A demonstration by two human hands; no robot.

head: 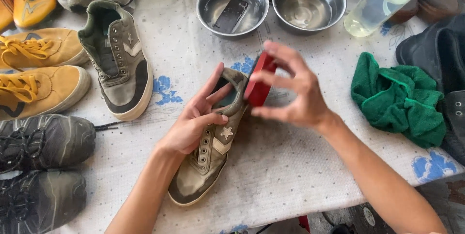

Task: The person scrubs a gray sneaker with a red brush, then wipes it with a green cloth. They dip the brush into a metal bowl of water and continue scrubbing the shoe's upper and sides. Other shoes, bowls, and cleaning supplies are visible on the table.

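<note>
two bare forearms, left hand (193,122) and right hand (293,91) ungloved, ringless

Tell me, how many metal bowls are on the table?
2, side by side at the table's far edge: the left steel bowl holds a dark flat object, the right steel bowl a little water. Others may lie outside the frame.

A desk (290,166) fills nearly the whole view, covered by a white dotted cloth (271,176) with blue flower prints, grey with grime near its middle. Below the desk's front edge, at lower right, shows dark floor (436,190). Even, soft light falls across the cloth.
</note>
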